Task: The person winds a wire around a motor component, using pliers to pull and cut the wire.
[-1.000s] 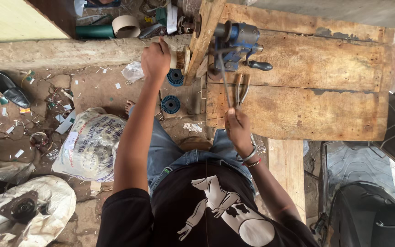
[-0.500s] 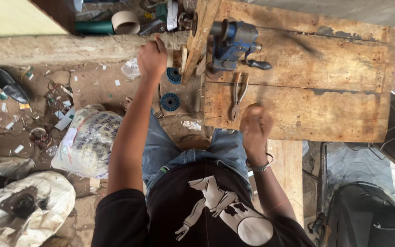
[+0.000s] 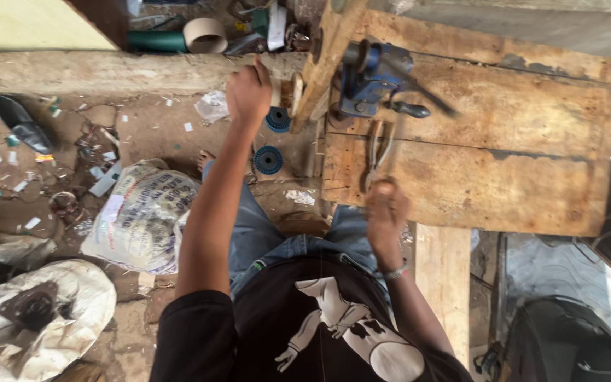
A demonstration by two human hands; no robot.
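Head view, white printed sack (image 3: 141, 219) on floor, left of hands (image 3: 247, 92).

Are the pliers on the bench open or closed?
Open: the pliers lie flat on the wooden bench, their handles spread in a narrow V toward the right hand.

Off to your left on the dirt floor lie a printed woven sack (image 3: 143, 219) and a dirty white bag (image 3: 37, 318). A black shoe (image 3: 19, 122) sits near the low concrete ledge (image 3: 93, 71), where a cardboard tape roll (image 3: 204, 34) rests. Two blue spools (image 3: 269, 160) lie beside your knee.
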